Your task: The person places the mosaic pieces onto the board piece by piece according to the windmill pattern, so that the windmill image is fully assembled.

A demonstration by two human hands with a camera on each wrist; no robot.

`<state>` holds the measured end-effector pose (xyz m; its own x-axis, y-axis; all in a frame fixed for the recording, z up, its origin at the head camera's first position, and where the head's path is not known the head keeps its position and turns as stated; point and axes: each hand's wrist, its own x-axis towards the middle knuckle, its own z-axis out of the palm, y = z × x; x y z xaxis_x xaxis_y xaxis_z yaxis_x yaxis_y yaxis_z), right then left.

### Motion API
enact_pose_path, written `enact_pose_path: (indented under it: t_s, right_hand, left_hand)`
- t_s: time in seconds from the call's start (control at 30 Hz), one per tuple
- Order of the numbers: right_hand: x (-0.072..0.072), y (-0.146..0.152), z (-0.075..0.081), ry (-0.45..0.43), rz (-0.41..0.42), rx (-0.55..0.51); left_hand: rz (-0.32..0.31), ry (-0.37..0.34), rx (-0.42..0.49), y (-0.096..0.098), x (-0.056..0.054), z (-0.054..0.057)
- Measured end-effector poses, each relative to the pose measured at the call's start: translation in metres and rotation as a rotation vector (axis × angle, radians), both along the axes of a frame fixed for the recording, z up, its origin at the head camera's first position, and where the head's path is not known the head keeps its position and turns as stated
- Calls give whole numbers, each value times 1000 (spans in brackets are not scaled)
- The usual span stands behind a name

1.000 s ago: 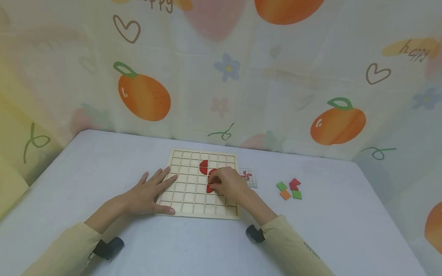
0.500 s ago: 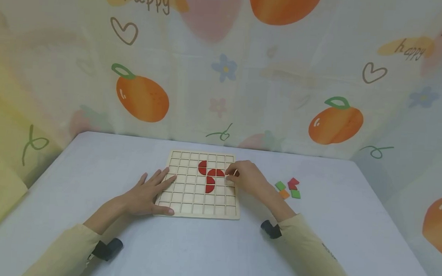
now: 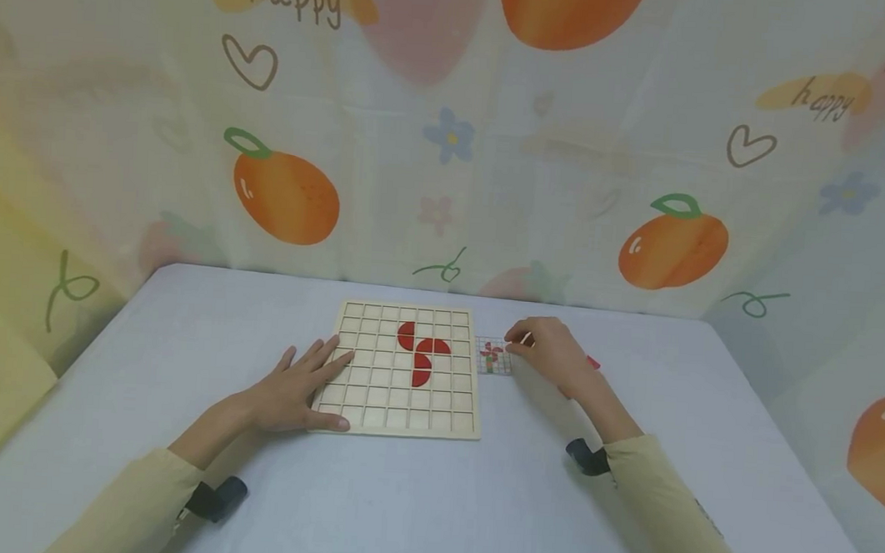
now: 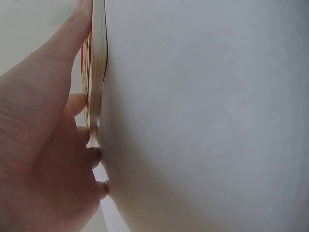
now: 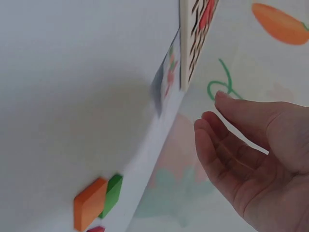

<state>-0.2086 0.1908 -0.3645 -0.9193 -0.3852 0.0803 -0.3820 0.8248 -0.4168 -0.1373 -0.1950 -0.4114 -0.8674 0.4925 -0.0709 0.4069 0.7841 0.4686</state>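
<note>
A pale wooden grid board (image 3: 376,397) lies on the white table, with three red half-circle pieces (image 3: 422,370) set near its middle. My left hand (image 3: 295,392) rests with spread fingers on the board's left edge, its thumb along the near corner. In the left wrist view the thumb lies against the board's side. Right of the board, my right hand (image 3: 551,353) hovers over the table, loosely curled. A gap shows between its thumb and fingers in the right wrist view, with nothing held. A small printed card (image 3: 492,356) with a red flower pattern lies between board and right hand.
An orange square piece (image 5: 90,205) and a green one (image 5: 112,194) lie on the table, with a red piece (image 5: 96,229) at the frame's bottom. In the head view the right hand and forearm mostly cover these loose pieces. A fruit-patterned cloth (image 3: 387,182) hangs behind the table.
My right hand has left the red pieces on the board and moved right, past the card, toward the loose pieces. The left hand stays in place.
</note>
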Motion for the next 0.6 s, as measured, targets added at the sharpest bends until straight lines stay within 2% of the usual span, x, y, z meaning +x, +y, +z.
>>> enact_pose_path:
  t_s: [0.6]
  right_hand:
    - [0, 65, -3, -57, -120, 13]
  left_hand:
    - [-1, 0, 5, 0, -1, -1]
